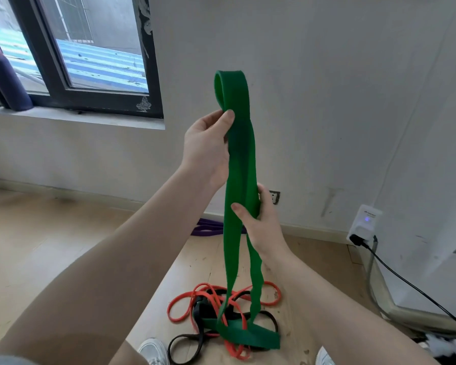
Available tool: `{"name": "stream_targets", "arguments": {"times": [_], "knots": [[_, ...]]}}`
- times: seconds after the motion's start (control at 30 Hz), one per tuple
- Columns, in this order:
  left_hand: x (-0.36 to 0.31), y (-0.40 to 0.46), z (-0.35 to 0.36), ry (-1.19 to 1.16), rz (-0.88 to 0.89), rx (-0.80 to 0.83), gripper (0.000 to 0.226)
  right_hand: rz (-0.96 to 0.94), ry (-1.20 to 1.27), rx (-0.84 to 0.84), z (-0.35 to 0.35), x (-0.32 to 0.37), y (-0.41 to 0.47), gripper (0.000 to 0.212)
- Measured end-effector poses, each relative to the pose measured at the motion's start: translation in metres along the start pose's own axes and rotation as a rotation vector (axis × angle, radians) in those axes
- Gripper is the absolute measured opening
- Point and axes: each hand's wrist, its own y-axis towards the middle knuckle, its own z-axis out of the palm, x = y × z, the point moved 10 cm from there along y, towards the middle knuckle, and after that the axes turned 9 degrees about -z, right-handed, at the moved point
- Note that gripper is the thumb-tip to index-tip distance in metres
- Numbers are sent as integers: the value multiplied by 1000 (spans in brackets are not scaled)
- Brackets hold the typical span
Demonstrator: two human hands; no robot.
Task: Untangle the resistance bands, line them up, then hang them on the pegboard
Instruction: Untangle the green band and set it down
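Note:
A wide green resistance band (241,154) hangs upright in front of me, its top loop above my hands. My left hand (208,146) pinches it near the top between thumb and fingers. Lower down, my right hand (261,219) grips both strands with thumb across the front. The band's lower end lies on the floor among a tangle of a red band (187,299) and a black band (190,341). A purple band (208,229) lies on the floor by the wall, apart from the pile.
A white wall stands close ahead, with a dark-framed window (90,48) at upper left and a dark roll (5,75) on its sill. A white plug adapter (363,222) with a black cable (411,283) is at right. My shoes (153,351) stand beside the pile on wooden floor.

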Motion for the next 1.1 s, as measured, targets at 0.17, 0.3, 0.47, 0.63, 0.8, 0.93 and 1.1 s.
{"name": "stream_targets", "arguments": {"times": [0.17, 0.3, 0.47, 0.63, 0.8, 0.93, 1.1], "knots": [[-30, 8, 14, -164, 22, 37, 20, -189, -45, 30, 6, 38, 15, 58], [-37, 15, 21, -191, 3, 6, 16, -264, -124, -22, 9, 49, 23, 32], [-26, 22, 11, -125, -23, -55, 17, -68, -52, -94, 8, 27, 35, 11], [-23, 31, -12, -37, 18, -64, 10, 62, 65, -70, 2, 14, 25, 13], [-20, 40, -34, 18, 64, -36, 8, 85, -36, -54, -9, 8, 26, 12], [4, 44, -41, 160, -31, 19, 49, 181, 74, -55, -6, -1, 28, 26], [127, 5, -83, 555, -476, 70, 53, 227, 120, -127, -11, -4, 35, 11]]}}
